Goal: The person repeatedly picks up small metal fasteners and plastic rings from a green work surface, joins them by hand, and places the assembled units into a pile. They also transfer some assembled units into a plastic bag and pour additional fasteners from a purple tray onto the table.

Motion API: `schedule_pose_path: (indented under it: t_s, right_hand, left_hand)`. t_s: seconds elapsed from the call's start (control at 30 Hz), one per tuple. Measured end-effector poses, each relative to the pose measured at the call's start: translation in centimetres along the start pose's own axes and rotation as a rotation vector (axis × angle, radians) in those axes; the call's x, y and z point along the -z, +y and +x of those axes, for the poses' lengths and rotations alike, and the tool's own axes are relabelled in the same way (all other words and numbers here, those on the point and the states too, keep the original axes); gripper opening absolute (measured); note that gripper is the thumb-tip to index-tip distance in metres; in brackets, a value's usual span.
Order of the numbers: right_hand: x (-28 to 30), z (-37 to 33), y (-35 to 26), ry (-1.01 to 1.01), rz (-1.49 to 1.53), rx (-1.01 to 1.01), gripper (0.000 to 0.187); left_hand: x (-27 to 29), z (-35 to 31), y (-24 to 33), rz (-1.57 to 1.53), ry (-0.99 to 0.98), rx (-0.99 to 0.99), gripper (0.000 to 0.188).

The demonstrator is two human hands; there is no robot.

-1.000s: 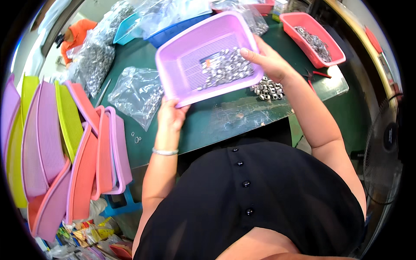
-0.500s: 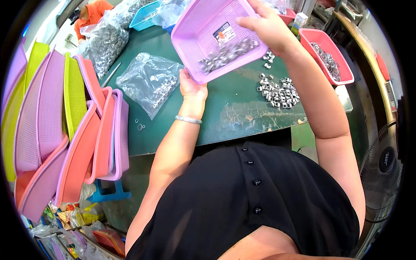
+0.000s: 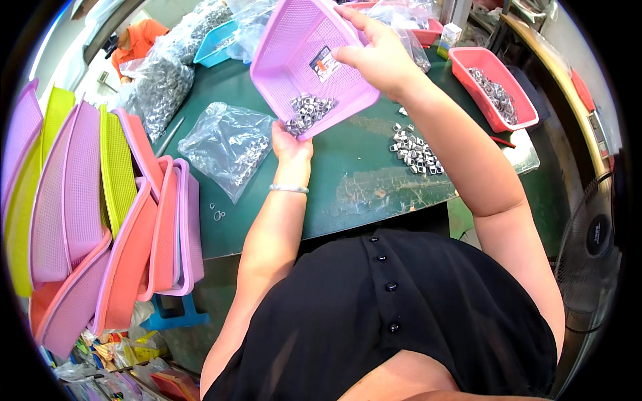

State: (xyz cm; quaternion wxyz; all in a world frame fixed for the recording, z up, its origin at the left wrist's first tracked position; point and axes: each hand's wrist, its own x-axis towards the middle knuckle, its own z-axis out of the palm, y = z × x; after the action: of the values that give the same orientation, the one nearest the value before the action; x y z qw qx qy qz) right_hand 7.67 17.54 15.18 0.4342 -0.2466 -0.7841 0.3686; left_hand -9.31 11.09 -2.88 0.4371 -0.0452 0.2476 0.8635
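Now tilted purple basket (image 3: pixel 294 50) clamped between left hand (image 3: pixel 289 142) fingers below, right hand (image 3: pixel 381 57) above.

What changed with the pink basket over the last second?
Both hands, left hand and right hand, tipped the pink basket up steeply; the metal pieces slid into its low corner by the left hand. Unchanged: both hands' grip, the loose pile on the green table, the clear bag.
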Motion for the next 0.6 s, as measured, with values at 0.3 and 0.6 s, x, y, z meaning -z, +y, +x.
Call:
schedule_pose_path:
  t_s: [0.3, 0.6]
  right_hand:
    - [-2.0, -2.0, -2.0, 0.138, -0.304, 0.386, 0.057]
    - [-3.3, -2.0, -1.7, 0.105, -0.341, 0.448, 0.058]
  left_hand:
    - [-1.1, 1.7, -0.7, -0.13, 0.04, -0.002, 0.041]
    - [-0.7, 2.6, -1.0, -0.178, -0.067, 0.048, 0.042]
